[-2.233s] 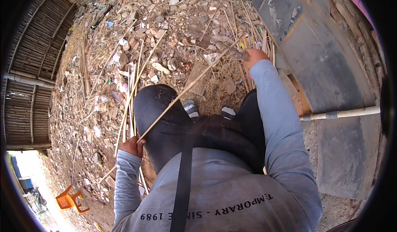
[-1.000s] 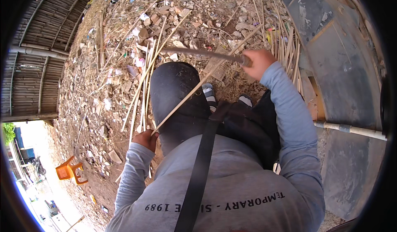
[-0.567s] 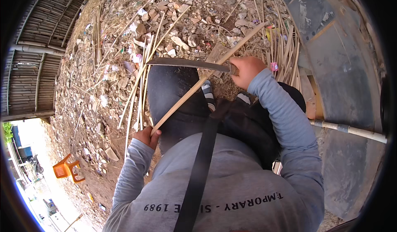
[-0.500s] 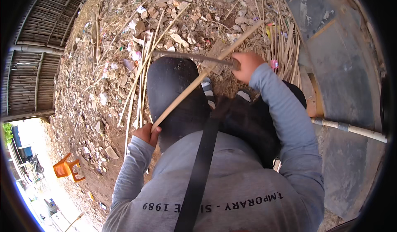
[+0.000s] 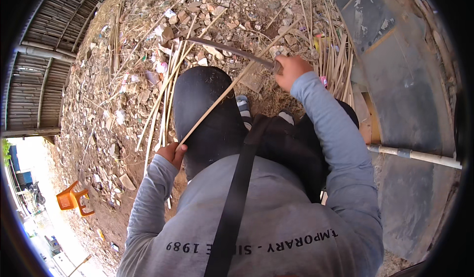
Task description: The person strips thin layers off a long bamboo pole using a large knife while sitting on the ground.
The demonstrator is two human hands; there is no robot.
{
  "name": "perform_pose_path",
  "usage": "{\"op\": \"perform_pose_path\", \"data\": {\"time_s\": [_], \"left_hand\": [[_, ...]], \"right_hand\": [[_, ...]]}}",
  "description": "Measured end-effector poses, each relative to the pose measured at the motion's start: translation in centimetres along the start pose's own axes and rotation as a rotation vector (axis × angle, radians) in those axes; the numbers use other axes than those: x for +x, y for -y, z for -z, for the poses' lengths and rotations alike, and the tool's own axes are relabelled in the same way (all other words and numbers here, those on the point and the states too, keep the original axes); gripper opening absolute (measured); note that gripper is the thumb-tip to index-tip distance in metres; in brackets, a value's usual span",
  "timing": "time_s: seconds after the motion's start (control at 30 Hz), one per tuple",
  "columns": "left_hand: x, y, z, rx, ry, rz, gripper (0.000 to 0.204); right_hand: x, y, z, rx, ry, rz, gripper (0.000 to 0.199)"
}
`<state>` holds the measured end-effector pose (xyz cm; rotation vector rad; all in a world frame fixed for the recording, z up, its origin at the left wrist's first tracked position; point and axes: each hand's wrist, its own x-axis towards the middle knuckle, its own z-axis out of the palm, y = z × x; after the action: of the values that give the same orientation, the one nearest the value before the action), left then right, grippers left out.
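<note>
My left hand [image 5: 172, 154] is closed around the near end of a long, pale bamboo strip [image 5: 212, 106]. From there the strip slants over my left knee, away and to the right, its far end above the rubble. A long-bladed knife [image 5: 232, 51] is gripped by its handle in my right hand [image 5: 293, 73]. Its dark blade points left and crosses the strip toward the far end; whether the two touch, I cannot tell. My right fingers wrap the handle and hide most of it.
Split bamboo strips [image 5: 167, 91] lie left of my left knee, and more strips [image 5: 341, 62] lie at the right. Stones and litter [image 5: 217, 10] cover the ground. Grey sheets [image 5: 400, 94] and a pale pole [image 5: 427, 158] are on the right. An orange chair [image 5: 71, 199] stands far left.
The knife's tip has swung away from me, and my right hand has shifted slightly left. The bamboo strip has turned and looks narrower, its far end a little farther left.
</note>
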<state>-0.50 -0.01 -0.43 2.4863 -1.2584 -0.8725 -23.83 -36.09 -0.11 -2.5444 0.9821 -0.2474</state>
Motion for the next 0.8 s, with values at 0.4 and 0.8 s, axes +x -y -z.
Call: {"op": "perform_pose_path", "data": {"time_s": [0.4,0.8], "left_hand": [[-0.2,0.6,0.4,0.123,0.007,0.014,0.062],[-0.5,-0.3,1.3,0.111,0.02,0.013,0.059]], "right_hand": [[-0.1,0.8,0.5,-0.081,0.089,-0.045,0.031],[0.6,-0.4,-0.3,-0.037,0.143,-0.05,0.037]]}}
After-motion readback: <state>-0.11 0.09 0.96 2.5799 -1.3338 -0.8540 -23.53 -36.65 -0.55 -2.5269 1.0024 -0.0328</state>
